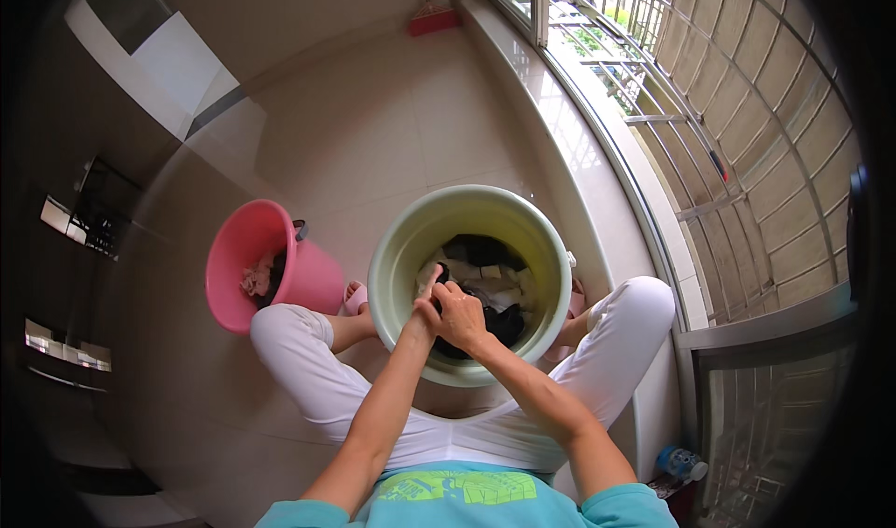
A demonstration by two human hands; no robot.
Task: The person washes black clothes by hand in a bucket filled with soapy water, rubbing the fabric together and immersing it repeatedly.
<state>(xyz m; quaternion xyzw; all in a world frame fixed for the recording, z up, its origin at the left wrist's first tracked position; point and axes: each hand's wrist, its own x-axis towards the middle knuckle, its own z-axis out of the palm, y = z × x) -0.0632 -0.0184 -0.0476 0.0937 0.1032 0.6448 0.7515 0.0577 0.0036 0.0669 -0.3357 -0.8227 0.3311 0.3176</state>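
Over the mouth of a large pale green plastic bucket, my two hands are together. My right hand curls its fingers around a small black cloth, close against the other hand. Partly covered by it, my left hand has a finger stretched forward along the cloth. Its grip is hidden. Below them in the bucket lie wet-looking clothes: a black garment at the near right, a pale cloth in the middle and a dark garment at the far side.
A pink bucket tips toward the left, holding a pink cloth and something dark. My knees flank the green bucket. A window ledge runs along the right. A red broom stands far off; a plastic bottle lies at lower right.
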